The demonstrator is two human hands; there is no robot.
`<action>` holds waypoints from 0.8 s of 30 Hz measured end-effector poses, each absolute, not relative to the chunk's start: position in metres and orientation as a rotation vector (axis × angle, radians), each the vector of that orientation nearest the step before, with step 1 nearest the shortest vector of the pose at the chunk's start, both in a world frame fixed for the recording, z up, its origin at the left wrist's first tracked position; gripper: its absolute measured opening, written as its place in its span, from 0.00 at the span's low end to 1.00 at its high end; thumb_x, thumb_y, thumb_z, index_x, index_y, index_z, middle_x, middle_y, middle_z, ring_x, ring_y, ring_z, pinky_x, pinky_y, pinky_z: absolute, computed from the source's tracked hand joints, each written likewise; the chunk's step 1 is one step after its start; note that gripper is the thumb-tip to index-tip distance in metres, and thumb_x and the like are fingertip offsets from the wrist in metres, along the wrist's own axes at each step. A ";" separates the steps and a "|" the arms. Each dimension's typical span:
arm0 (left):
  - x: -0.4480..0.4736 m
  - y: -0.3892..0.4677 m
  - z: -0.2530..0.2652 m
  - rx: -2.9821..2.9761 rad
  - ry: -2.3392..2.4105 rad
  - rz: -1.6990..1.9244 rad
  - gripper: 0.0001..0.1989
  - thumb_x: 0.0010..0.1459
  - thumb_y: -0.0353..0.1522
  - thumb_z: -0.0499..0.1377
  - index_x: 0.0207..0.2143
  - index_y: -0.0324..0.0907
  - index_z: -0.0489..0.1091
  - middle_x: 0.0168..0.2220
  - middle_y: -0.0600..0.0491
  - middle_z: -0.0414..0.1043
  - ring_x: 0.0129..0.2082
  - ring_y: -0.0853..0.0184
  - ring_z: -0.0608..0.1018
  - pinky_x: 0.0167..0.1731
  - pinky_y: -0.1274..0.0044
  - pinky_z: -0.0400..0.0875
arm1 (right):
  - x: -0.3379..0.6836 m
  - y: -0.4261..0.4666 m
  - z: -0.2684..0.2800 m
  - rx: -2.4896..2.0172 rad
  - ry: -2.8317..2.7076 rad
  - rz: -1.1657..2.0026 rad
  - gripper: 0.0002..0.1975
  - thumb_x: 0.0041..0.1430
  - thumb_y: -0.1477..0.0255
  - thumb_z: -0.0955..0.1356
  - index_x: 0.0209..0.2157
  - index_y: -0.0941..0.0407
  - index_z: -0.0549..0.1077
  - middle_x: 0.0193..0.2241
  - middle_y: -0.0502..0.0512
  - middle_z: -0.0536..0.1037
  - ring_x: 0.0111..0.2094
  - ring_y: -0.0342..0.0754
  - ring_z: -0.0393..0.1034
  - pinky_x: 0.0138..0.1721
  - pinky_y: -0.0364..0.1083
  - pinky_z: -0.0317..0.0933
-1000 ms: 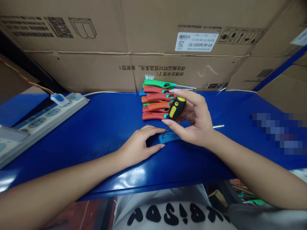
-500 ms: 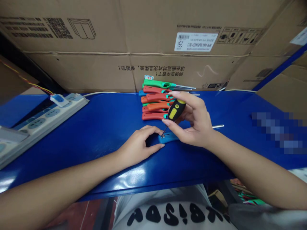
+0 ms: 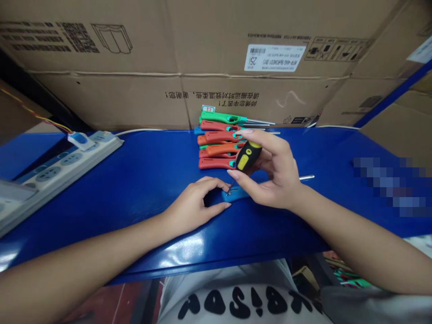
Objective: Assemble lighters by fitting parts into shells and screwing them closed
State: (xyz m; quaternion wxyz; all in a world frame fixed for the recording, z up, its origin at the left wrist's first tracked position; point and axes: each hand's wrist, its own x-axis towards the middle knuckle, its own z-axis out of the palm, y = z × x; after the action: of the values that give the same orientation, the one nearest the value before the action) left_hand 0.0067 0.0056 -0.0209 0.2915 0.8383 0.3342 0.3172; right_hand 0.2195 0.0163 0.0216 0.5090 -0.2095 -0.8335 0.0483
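Observation:
A blue long-nosed lighter point(image 3: 238, 193) lies on the blue tabletop, its metal tube sticking out to the right beyond my right hand point(image 3: 275, 173). That hand grips a short screwdriver point(image 3: 249, 156) with a black and yellow handle, tilted so its thin shaft points down at the lighter's left end. My left hand point(image 3: 192, 207) pinches this same end, thumb on the near side and fingers on the far side. The lighter's middle is hidden beneath my right hand. Just behind, red, orange, green and blue lighters point(image 3: 218, 150) lie stacked.
A white power strip point(image 3: 52, 173) with a plug point(image 3: 80, 140) and cable stands at the left. Large cardboard point(image 3: 135, 101) forms a wall along the table's back. A small numbered tag point(image 3: 208, 109) sits behind the stack. Something at the right is blurred out.

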 end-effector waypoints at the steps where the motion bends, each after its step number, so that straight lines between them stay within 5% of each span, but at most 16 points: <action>1: 0.007 0.006 -0.021 2.236 0.890 0.843 0.12 0.59 0.30 0.67 0.45 0.44 0.72 0.45 0.55 0.79 0.47 0.65 0.79 0.51 0.73 0.72 | 0.219 0.016 0.022 -0.505 -2.007 0.118 0.38 0.60 0.78 0.72 0.67 0.50 0.55 0.63 0.58 0.69 0.62 0.56 0.69 0.63 0.56 0.68; 16: 0.008 0.006 -0.021 2.230 0.904 0.832 0.11 0.59 0.30 0.67 0.44 0.44 0.72 0.45 0.55 0.78 0.46 0.64 0.80 0.50 0.72 0.73 | 0.223 0.018 0.032 -0.523 -2.181 0.204 0.37 0.65 0.76 0.69 0.70 0.48 0.50 0.67 0.57 0.63 0.64 0.54 0.66 0.59 0.53 0.71; 21: 0.007 0.005 -0.020 2.216 0.923 0.808 0.11 0.59 0.31 0.67 0.44 0.44 0.72 0.44 0.55 0.79 0.46 0.65 0.80 0.50 0.72 0.72 | 0.223 0.015 0.041 -0.610 -2.185 0.546 0.33 0.67 0.77 0.64 0.69 0.49 0.50 0.69 0.60 0.59 0.56 0.51 0.73 0.49 0.48 0.75; 24: 0.007 0.005 -0.020 2.215 0.920 0.811 0.10 0.59 0.30 0.67 0.43 0.44 0.72 0.44 0.55 0.78 0.47 0.64 0.79 0.51 0.72 0.72 | 0.224 0.017 0.039 -0.677 -2.158 0.322 0.31 0.65 0.70 0.69 0.66 0.49 0.58 0.64 0.59 0.67 0.50 0.52 0.76 0.43 0.48 0.77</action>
State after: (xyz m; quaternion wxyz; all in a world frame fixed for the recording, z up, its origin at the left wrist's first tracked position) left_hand 0.0071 0.0051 -0.0196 0.3002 0.8345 0.3467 0.3055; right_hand 0.2238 0.0171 0.0389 0.4156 -0.2697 -0.8591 0.1282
